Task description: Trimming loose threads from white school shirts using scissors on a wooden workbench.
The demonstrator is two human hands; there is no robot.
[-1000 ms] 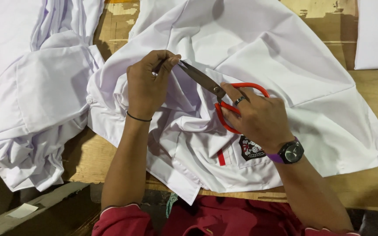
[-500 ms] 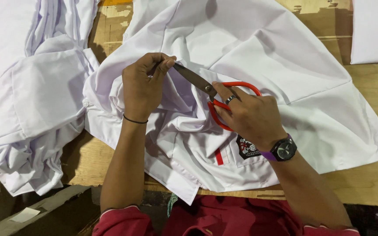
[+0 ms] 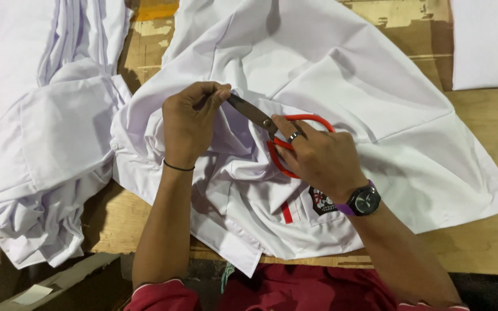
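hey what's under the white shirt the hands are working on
Under the white shirt lies a wooden table, bare at the edges. Whatever else lies beneath stays covered by cloth.

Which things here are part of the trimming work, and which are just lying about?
In the work:
- white shirt, pinched by the left hand
- red-handled scissors, held in the right hand, blades at the pinched spot

Lying about:
- pile of white garments, left on the wooden table
- white cloth piece, top right
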